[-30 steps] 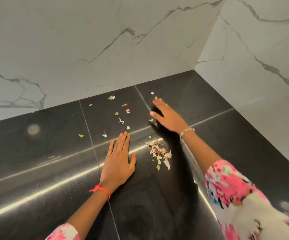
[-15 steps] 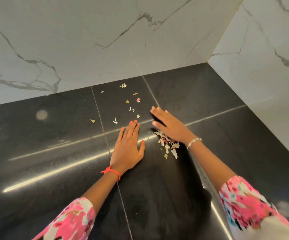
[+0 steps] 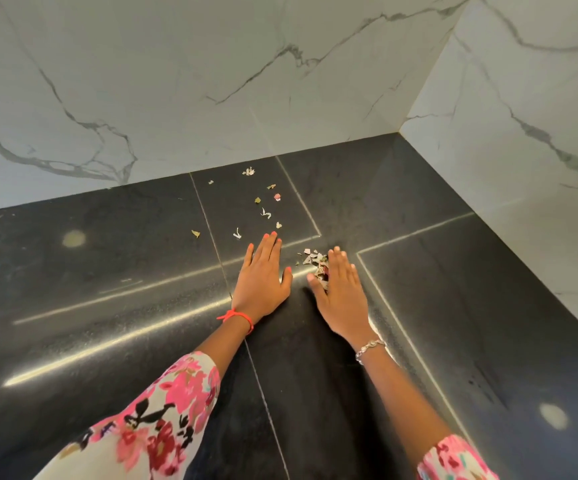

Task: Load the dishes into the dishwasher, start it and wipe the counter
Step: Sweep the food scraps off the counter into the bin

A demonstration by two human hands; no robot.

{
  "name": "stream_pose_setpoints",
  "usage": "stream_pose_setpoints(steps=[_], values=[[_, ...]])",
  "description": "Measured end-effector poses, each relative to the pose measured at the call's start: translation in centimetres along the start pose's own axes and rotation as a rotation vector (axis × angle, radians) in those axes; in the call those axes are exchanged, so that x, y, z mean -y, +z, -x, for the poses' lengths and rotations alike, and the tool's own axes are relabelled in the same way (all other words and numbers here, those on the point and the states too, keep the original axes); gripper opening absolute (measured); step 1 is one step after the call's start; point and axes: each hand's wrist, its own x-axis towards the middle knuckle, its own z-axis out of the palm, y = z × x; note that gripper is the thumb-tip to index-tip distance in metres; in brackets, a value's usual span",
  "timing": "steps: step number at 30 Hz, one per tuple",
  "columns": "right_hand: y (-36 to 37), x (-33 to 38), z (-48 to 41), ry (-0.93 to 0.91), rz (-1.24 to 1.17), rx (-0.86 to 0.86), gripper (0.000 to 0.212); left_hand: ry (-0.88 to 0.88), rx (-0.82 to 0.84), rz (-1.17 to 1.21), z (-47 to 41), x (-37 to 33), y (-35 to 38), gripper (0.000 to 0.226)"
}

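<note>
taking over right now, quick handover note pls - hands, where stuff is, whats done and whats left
Left hand: open, flat on the black counter, holding nothing.
Right hand: open, fingers straight, against a small pile of scraps between the two hands.
Loose scraps lie scattered beyond the left hand, toward the marble wall.
Done: some scraps gathered into the pile.
Left: gather the loose ones, clear the pile, wipe. No cloth, dishes or dishwasher in view.

Your bench is glossy black tile with pale joints. Small scrap pile sits against your right hand; loose flakes lie scattered farther back.
</note>
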Motion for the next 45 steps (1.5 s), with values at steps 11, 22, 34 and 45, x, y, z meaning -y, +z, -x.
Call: stream_pose_setpoints(steps=[11,22,34,45], values=[[-3.4,3.0,-8.5,-0.259,-0.342,0.110,0.050,-0.090,-0.237,0.498,-0.9,2.5,-4.0,0.034],[-2.7,7.3,-22.0,-0.373,-0.153,0.289,0.056,-0.259,-0.164,0.239,-2.6,12.8,-6.1,0.044],[-0.8,5.3,-18.9,-0.525,-0.069,0.318,0.053,-0.273,-0.169,0.176,-2.5,12.6,-5.9,0.049],[-3.4,5.8,-16.0,-0.399,-0.451,0.401,0.040,-0.299,-0.168,0.178,-2.5,12.2,-6.2,0.049]])
